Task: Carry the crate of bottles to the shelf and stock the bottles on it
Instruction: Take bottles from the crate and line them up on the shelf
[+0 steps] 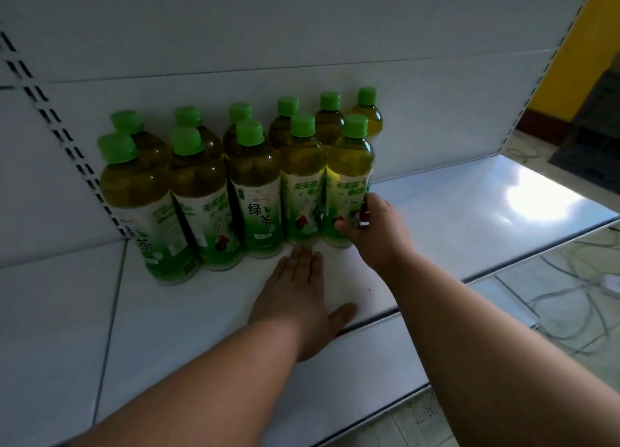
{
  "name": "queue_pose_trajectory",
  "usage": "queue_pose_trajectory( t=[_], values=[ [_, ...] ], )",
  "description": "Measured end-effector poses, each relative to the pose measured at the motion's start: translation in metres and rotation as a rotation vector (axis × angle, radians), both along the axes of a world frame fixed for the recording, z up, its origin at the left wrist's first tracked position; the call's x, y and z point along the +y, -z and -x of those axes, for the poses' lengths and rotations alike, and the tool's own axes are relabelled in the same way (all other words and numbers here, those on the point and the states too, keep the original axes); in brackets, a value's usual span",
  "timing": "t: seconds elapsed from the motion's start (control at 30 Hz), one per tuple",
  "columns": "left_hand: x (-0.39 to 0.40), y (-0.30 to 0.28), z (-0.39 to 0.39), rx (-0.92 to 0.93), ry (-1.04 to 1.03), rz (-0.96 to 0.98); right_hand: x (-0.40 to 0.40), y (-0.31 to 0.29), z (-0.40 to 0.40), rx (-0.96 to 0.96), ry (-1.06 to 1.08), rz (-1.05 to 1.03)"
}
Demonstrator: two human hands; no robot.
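Note:
Several green-capped tea bottles stand in two rows on the white shelf [453,218], against its back panel at the left. My right hand [375,232] wraps the lower label of the rightmost front bottle [347,178], which stands upright on the shelf. My left hand [298,292] lies flat and open on the shelf board, fingertips just in front of the neighbouring front bottle [302,181]. The crate is not in view.
The shelf's right half is bare and catches a bright glare. A slotted upright [63,134] runs down the left side. Tiled floor with loose cables [570,295] lies beyond the shelf's front edge at the right.

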State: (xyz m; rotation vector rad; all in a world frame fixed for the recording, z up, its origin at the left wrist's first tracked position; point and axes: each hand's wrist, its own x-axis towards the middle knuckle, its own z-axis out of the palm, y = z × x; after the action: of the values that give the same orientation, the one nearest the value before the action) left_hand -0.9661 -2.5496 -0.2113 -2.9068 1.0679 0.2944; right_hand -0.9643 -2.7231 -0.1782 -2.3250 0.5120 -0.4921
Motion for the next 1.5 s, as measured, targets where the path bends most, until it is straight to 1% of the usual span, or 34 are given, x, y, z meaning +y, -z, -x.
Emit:
queue_pose_trajectory(
  t=[0.23, 0.33, 0.4, 0.5, 0.57, 0.63, 0.8, 0.93, 1.0, 1.1, 1.23, 1.37, 1.5],
  values=[
    [0.001, -0.001, 0.001, 0.024, 0.002, 0.001, -0.011, -0.005, -0.033, 0.079, -0.022, -0.002],
    [0.000, -0.003, 0.003, 0.027, -0.004, 0.028, -0.012, -0.005, -0.029, 0.115, -0.032, -0.038],
    [0.000, -0.005, 0.003, 0.034, -0.009, 0.058, -0.008, -0.003, -0.013, 0.093, -0.006, -0.028],
    [0.004, -0.011, 0.003, 0.064, -0.017, 0.189, 0.000, -0.005, 0.030, 0.074, 0.063, 0.038],
    [0.012, -0.024, 0.004, 0.070, -0.024, 0.303, 0.006, -0.014, 0.067, 0.160, 0.024, 0.116],
    [0.019, -0.040, 0.010, 0.064, 0.021, 0.367, 0.013, -0.029, 0.108, 0.277, -0.008, 0.184],
    [0.029, -0.077, 0.062, 0.039, 0.236, 0.378, 0.056, -0.071, 0.208, 0.504, 0.054, 0.387],
    [0.027, -0.085, 0.123, 0.073, 0.312, 0.461, 0.084, -0.081, 0.282, 0.623, 0.178, 0.415],
    [0.021, -0.079, 0.151, 0.094, 0.367, 0.463, 0.089, -0.079, 0.314, 0.672, 0.240, 0.413],
    [0.010, -0.058, 0.190, 0.118, 0.465, 0.389, 0.089, -0.062, 0.357, 0.738, 0.327, 0.376],
    [-0.001, -0.020, 0.231, 0.139, 0.539, 0.320, 0.081, -0.016, 0.396, 0.833, 0.407, 0.232],
    [-0.021, 0.026, 0.251, 0.144, 0.580, 0.256, 0.061, 0.048, 0.417, 0.858, 0.483, 0.033],
    [-0.053, 0.079, 0.260, 0.192, 0.618, 0.151, 0.032, 0.124, 0.432, 0.890, 0.581, -0.192]
  ],
)
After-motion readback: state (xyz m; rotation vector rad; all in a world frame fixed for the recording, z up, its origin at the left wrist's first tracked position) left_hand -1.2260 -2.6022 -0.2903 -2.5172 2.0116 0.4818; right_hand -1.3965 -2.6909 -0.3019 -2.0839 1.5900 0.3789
